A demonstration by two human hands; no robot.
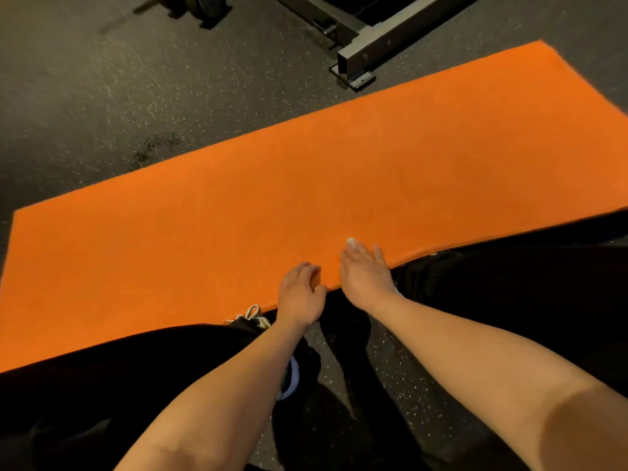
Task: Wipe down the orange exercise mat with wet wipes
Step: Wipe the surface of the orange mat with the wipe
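Observation:
The orange exercise mat (272,185) lies flat on the dark speckled gym floor and runs from lower left to upper right. At its near edge, my left hand (300,294) has its fingers curled on top and its thumb at the rim, pinching the mat's edge. Just to the right, my right hand (365,270) lies flat on the mat with straight fingers. A small white bit (351,242) shows at its fingertips; I cannot tell whether it is a wipe. No other wipe or wipe pack is in view.
A metal equipment frame (373,49) stands on the floor just beyond the mat's far edge. Weight plates (204,6) sit at the top left. A darker patch (153,149) marks the floor left of the mat. My black-trousered legs and a white-laced shoe (253,316) border the near edge.

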